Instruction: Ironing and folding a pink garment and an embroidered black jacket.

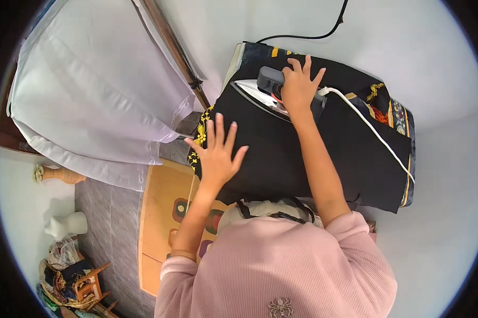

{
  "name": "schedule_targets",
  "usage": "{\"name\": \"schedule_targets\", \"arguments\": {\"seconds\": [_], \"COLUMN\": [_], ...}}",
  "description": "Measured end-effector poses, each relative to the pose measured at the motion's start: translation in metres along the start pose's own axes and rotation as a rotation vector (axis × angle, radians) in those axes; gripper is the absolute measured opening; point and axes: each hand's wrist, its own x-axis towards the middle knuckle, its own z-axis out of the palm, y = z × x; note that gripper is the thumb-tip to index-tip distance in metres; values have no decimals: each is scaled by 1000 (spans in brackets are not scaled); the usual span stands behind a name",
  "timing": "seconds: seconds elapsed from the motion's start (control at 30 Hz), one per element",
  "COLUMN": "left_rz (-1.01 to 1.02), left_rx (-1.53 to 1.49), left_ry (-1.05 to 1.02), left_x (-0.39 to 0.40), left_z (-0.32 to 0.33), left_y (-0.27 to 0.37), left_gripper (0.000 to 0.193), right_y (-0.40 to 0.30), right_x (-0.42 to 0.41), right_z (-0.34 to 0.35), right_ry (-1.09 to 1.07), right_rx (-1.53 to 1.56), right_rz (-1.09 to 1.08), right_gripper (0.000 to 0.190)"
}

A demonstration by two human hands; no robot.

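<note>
A black cloth with yellow embroidery [262, 159] lies spread over an ironing surface covered in patterned fabric [406, 119]. My right hand [301, 89] is on the grey handle of an electric iron [258, 95], several of its fingers spread outward; the grip itself is partly hidden. The iron rests on the cloth with its tip towards the left, and a white cord [374, 127] runs from its rear to the right edge. My left hand [219, 157] lies flat with fingers spread on the cloth's left part, beside the yellow embroidery.
White curtains [96, 91] hang at the left by a wooden pole [175, 47]. Below lies an orange patterned rug [159, 198] on grey tiles. A clay vase [60, 173], a white mannequin torso [74, 223] and a wooden chair with cloths [88, 284] stand at the left. A black cable [302, 37] crosses the wall.
</note>
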Motion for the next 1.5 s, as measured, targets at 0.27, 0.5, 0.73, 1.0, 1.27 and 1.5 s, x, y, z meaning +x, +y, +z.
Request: {"name": "schedule_targets", "arguments": {"seconds": [0.27,0.5,0.73,1.0,1.27,1.5], "left_rz": [-162,-164,-99,-139,-226,82], "left_rx": [79,-27,-119,-65,104,-86], "left_ry": [25,58,38,-3,-4,-75], "left_x": [6,7,16,18,33,68], "left_z": [3,4,0,25,27,48], "left_y": [-31,-40,-16,-19,19,113], "left_gripper": [52,47,43,41,46,60], "right_y": [0,-18,-2,58,140,204], "right_x": [-20,-46,-66,-91,-122,-133], "right_z": [-26,-50,-69,-87,-121,-122], "right_ry": [-177,-219,-208,-242,-257,-118], "right_rx": [45,162,178,108,-62,-210], "right_rz": [-148,-255,-315,-307,-81,77], "right_gripper": [24,22,15,23,16,19]}}
